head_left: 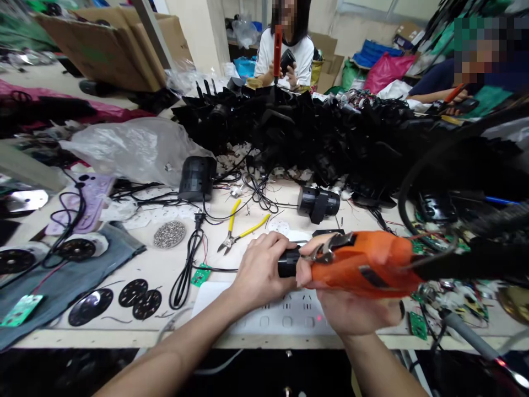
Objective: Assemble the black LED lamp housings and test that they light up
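Note:
My left hand [264, 263] is closed around a small black cylindrical housing [288, 262] above the white power strip [258, 324]. In my right hand [357, 311] is an orange electric screwdriver [363, 262], lying sideways with its front end pointing left at the housing. The fingers hide the tip, so I cannot tell if it touches. A black cable runs left from under my left hand. Just beyond that hand lie yellow-handled cutting pliers [242, 229], jaws apart. A green circuit board [200, 274] sits left of the power strip.
A heap of black parts [297, 124] spans the table's back. Black cylinders [197, 177] with cables stand before it. A dish of small screws [169, 234], black discs [146, 303] and a grey cloth [111, 259] lie left. Two people [303, 52] work opposite. Wires and boards [418, 325] crowd the right.

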Available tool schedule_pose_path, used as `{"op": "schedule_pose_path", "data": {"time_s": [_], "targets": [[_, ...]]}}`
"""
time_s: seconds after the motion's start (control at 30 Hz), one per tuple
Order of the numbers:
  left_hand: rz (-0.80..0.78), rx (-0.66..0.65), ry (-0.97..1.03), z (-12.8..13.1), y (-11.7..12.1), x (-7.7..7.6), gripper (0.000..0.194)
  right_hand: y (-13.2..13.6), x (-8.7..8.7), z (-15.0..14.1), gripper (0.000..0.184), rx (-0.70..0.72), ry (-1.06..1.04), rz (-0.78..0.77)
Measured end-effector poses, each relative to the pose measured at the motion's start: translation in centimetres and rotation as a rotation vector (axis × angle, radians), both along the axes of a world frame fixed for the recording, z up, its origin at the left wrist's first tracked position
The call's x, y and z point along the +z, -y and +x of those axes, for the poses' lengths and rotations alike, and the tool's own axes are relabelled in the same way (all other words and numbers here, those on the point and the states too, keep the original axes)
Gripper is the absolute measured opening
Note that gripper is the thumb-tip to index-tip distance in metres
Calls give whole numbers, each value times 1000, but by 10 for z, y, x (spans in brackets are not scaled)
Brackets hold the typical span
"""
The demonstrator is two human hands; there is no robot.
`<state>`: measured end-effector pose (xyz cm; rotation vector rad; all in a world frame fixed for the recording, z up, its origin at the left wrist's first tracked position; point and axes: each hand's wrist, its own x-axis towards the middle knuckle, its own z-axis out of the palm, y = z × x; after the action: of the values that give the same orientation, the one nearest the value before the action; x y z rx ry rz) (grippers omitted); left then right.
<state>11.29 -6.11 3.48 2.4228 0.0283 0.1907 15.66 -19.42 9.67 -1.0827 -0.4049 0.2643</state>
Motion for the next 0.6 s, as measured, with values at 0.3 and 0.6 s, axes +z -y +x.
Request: {"op": "schedule_pose_path", "data": {"time_s": [0.3, 0.6], "targets": [[-53, 111, -110, 3, 4, 8, 62, 7, 12, 20, 59, -36, 99, 167], [-48, 121, -156, 3, 4, 15, 69, -27, 9, 34, 56, -100, 98, 118]]}}
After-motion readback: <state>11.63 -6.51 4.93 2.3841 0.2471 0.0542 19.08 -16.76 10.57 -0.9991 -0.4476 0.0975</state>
